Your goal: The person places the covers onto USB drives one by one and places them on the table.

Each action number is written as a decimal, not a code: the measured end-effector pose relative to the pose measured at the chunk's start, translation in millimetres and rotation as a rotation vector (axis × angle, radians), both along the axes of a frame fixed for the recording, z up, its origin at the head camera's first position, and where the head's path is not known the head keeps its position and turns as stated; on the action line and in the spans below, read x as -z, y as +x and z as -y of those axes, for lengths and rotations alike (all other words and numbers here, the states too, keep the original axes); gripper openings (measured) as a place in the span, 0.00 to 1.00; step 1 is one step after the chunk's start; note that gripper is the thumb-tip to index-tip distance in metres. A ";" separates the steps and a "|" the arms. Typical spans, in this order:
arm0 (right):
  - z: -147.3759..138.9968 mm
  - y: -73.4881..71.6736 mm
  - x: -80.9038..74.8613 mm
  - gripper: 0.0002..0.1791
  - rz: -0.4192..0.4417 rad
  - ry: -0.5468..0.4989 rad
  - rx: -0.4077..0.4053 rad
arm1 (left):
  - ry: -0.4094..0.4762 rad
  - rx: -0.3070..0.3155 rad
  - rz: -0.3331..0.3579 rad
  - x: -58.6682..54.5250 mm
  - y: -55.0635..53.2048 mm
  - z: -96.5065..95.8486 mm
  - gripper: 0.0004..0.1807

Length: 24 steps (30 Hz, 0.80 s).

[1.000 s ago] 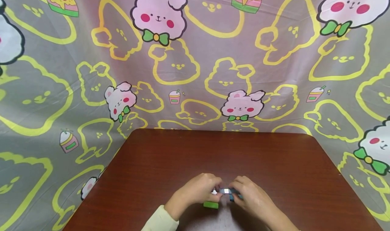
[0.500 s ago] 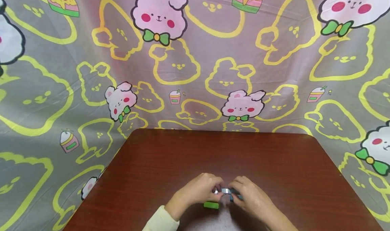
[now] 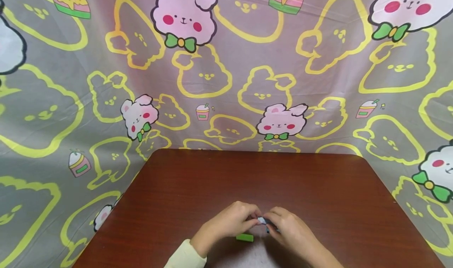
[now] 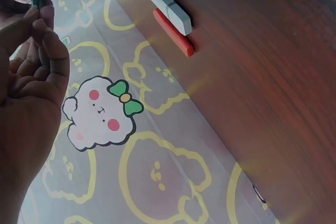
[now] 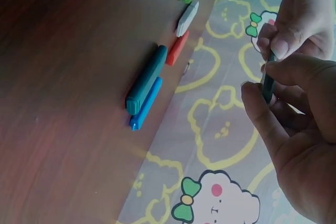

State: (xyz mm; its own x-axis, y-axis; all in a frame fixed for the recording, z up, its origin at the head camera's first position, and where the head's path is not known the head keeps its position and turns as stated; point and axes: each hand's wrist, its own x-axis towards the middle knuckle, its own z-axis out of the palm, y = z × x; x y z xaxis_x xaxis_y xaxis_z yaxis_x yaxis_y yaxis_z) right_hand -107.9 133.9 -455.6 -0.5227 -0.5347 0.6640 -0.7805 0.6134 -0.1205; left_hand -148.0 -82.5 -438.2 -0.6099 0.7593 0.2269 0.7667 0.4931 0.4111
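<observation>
Both hands meet above the table's near part, holding one slim dark grey-green piece (image 5: 268,85) whose exact kind I cannot tell. In the head view, a pale, shiny face of this piece (image 3: 262,221) shows between the fingertips. The left hand (image 3: 233,221) pinches one end with thumb and fingers. At the other end, the right hand (image 3: 291,228) grips it with curled fingers, which hide much of it. Below the hands lie a green block (image 3: 245,237), a white eraser-like block (image 4: 169,8), a red stick (image 4: 174,32), a thick teal block (image 5: 147,81) and a blue stick (image 5: 146,104).
The brown wooden table (image 3: 198,181) extends away beyond the hands. A grey curtain (image 3: 226,63) printed with rabbits and yellow outlines stands around its back and sides. The blocks and sticks lie side by side near the table's front edge.
The hands have drawn slightly closer together. The piece between them has tilted a little, and a white bit seen at the left fingers earlier is now hidden. The green block stays put.
</observation>
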 end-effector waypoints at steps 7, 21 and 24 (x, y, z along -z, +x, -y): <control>1.8 1.6 0.8 0.16 -0.037 0.005 0.021 | 0.002 -0.014 -0.004 2.3 1.4 -2.8 0.03; -2.8 8.3 1.9 0.13 0.131 0.043 0.057 | -0.095 0.011 -0.073 5.2 6.2 -4.1 0.07; -5.0 10.7 1.9 0.12 0.193 0.083 0.112 | -0.128 -0.009 -0.106 5.8 6.8 -2.2 0.09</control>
